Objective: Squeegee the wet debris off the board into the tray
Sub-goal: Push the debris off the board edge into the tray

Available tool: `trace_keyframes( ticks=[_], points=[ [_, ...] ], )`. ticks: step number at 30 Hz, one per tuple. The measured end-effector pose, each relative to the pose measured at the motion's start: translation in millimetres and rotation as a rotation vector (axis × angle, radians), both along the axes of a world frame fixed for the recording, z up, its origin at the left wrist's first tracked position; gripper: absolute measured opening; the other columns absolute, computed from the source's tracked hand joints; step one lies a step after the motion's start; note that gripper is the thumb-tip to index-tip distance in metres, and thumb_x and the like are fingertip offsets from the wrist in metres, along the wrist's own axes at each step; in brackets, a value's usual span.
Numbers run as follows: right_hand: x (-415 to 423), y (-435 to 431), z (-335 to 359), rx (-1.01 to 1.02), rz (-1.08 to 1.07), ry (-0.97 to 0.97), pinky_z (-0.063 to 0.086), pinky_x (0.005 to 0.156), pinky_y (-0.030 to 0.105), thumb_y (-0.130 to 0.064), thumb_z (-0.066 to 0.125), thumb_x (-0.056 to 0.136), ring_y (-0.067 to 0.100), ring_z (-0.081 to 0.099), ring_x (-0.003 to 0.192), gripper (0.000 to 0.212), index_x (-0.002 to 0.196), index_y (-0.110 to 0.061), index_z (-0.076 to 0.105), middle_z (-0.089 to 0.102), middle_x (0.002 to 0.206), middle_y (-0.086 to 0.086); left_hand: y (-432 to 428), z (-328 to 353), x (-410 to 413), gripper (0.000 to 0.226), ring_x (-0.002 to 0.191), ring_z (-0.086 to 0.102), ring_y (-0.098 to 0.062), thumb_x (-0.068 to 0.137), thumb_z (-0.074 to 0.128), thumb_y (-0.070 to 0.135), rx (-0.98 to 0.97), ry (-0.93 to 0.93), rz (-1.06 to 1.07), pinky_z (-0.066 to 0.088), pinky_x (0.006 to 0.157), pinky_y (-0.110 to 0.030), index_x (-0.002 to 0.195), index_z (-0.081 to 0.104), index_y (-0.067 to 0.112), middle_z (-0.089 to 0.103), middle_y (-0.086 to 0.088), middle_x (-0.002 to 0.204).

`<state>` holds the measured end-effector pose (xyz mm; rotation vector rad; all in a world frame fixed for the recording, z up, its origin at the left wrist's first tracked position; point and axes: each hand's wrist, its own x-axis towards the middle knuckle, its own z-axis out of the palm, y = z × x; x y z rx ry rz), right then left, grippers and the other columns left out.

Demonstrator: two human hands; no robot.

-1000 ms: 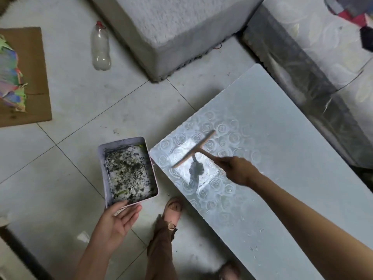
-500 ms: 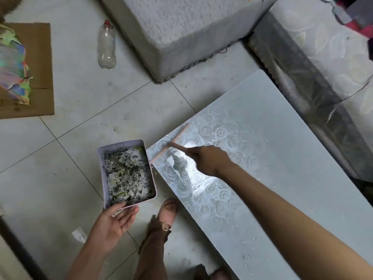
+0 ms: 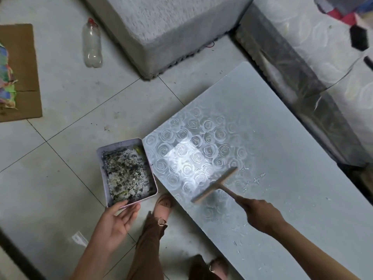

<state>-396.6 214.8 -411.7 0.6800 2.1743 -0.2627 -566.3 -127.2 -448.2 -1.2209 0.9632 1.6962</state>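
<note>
We see the plain tan wooden T-shaped squeegee (image 3: 215, 184) on the glossy pale grey board embossed with roses (image 3: 286, 150), well in from the board's corner. The long axis of its blade runs on a diagonal, from lower left to upper right in the view. The slim handle leaves the middle of the blade at a right angle and points down and right into our right grip (image 3: 262, 215) (the person's own right hand), whose fingers are curled round the handle's end. The broad side of the blade faces up and left, towards the tray. The blade is a flat, straight strip and the handle a thin stick, both unpainted. We cannot tell for sure whether the blade's lower edge touches the wet surface.

Small white flecks (image 3: 256, 179) lie scattered on the board just right of the blade.

The small rectangular lilac metal tray (image 3: 100, 162) sits against the board's corner, one long side touching the board's edge. It holds a layer of dark green and white wet debris (image 3: 127, 174). Our left grip (image 3: 117, 221) pinches its near short rim, thumb on top and fairly straight fingers beneath.

Half a second ago the blade stood at the corner edge, right beside the tray; now it has drawn back down and right across the roses. The tray and the left grip keep their place.

A clear plastic bottle with a red cap (image 3: 92, 45) lies on the tiled floor (image 3: 60, 178)
</note>
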Motion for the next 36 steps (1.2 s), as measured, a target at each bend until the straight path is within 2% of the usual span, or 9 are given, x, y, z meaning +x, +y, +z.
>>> trace_keyframes(
  ticks=[3, 7, 12, 16, 19, 24, 30, 33, 36],
  points=[
    [-0.8, -5.2, 9.1, 0.024, 0.018, 0.056, 0.046, 0.062, 0.031, -0.032, 0.031, 0.099, 0.023, 0.063, 0.081, 0.046, 0.137, -0.058, 0.026, 0.063, 0.093, 0.001, 5.7, 1.3, 6.5, 0.013, 0.065, 0.073, -0.024, 0.094, 0.047, 0.007, -0.005, -0.002, -0.021, 0.058, 0.053, -0.026, 0.084, 0.054, 0.008, 0.071, -0.021, 0.077],
    [-50.3, -35.7, 9.2, -0.075, 0.103, 0.283, 0.040, 0.061, 0.035, -0.023, 0.037, 0.095, 0.032, 0.059, 0.076, 0.070, 0.133, -0.070, 0.001, 0.052, 0.076, 0.005, 15.2, 3.3, 17.8, 0.011, 0.067, 0.073, -0.025, 0.093, 0.047, 0.006, -0.013, 0.014, -0.054, 0.058, 0.052, -0.026, 0.085, 0.055, 0.008, 0.072, -0.022, 0.079],
    [-90.4, -59.5, -8.9, -0.109, 0.159, 0.230, 0.039, 0.063, 0.032, -0.010, 0.039, 0.087, 0.029, 0.055, 0.077, 0.076, 0.143, -0.056, 0.015, 0.050, 0.077, 0.006, 32.3, 9.1, 36.6, 0.011, 0.061, 0.072, -0.025, 0.093, 0.047, 0.006, -0.028, 0.026, -0.062, 0.057, 0.049, -0.027, 0.086, 0.055, 0.005, 0.071, -0.023, 0.076],
    [-21.7, -39.7, -15.5, -0.154, 0.104, 0.186, 0.040, 0.065, 0.033, -0.011, 0.038, 0.087, 0.033, 0.061, 0.091, 0.073, 0.142, -0.055, 0.017, 0.064, 0.098, 0.010, 49.8, 16.9, 59.1, 0.013, 0.059, 0.071, -0.024, 0.094, 0.046, 0.007, -0.047, 0.029, -0.075, 0.057, 0.047, -0.027, 0.086, 0.056, 0.004, 0.071, -0.022, 0.073],
    [34.8, -19.4, -9.3, -0.167, 0.055, 0.172, 0.041, 0.066, 0.033, -0.015, 0.037, 0.092, 0.032, 0.061, 0.094, 0.065, 0.140, -0.054, 0.020, 0.064, 0.102, 0.010, 67.6, 22.6, 84.9, 0.014, 0.055, 0.070, -0.024, 0.094, 0.047, 0.008, -0.068, 0.038, -0.063, 0.057, 0.047, -0.028, 0.083, 0.056, 0.005, 0.070, -0.023, 0.071],
    [90.9, 2.7, -4.6, -0.186, 0.038, 0.168, 0.038, 0.068, 0.031, -0.010, 0.038, 0.086, 0.032, 0.060, 0.099, 0.071, 0.144, -0.050, 0.023, 0.062, 0.104, 0.012, 99.4, 24.8, 142.7, 0.011, 0.055, 0.070, -0.022, 0.092, 0.050, 0.012, -0.015, 0.064, -0.019, 0.056, 0.047, -0.025, 0.090, 0.057, 0.004, 0.068, -0.030, 0.086],
    [159.2, 68.3, 18.3, -0.198, -0.019, 0.388, 0.043, 0.076, 0.037, -0.034, 0.031, 0.100, 0.033, 0.059, 0.105, 0.041, 0.141, -0.031, 0.034, 0.063, 0.117, 0.010, 131.9, 27.9, 204.9, 0.029, 0.053, 0.069, -0.016, 0.079, 0.055, 0.014, 0.037, 0.104, 0.003, 0.055, 0.047, -0.022, 0.105, 0.057, 0.000, 0.067, -0.034, 0.095],
    [167.9, 115.4, 21.3, -0.237, -0.080, 0.383, 0.044, 0.082, 0.037, -0.037, 0.030, 0.102, 0.033, 0.059, 0.105, 0.036, 0.123, -0.017, 0.052, 0.063, 0.118, 0.014, 141.7, 29.4, 225.7, 0.032, 0.052, 0.068, -0.013, 0.077, 0.056, 0.015, 0.040, 0.144, 0.023, 0.054, 0.047, -0.019, 0.105, 0.057, 0.001, 0.066, -0.034, 0.098],
    [150.1, 144.7, 14.8, -0.241, -0.051, 0.360, 0.040, 0.074, 0.035, -0.027, 0.032, 0.102, 0.033, 0.058, 0.098, 0.029, 0.107, -0.008, 0.054, 0.063, 0.112, 0.018, 149.3, 33.9, 245.1, 0.027, 0.050, 0.066, -0.011, 0.088, 0.049, 0.017, 0.033, 0.163, 0.044, 0.053, 0.046, -0.018, 0.106, 0.057, -0.001, 0.066, -0.035, 0.094]
  ],
)
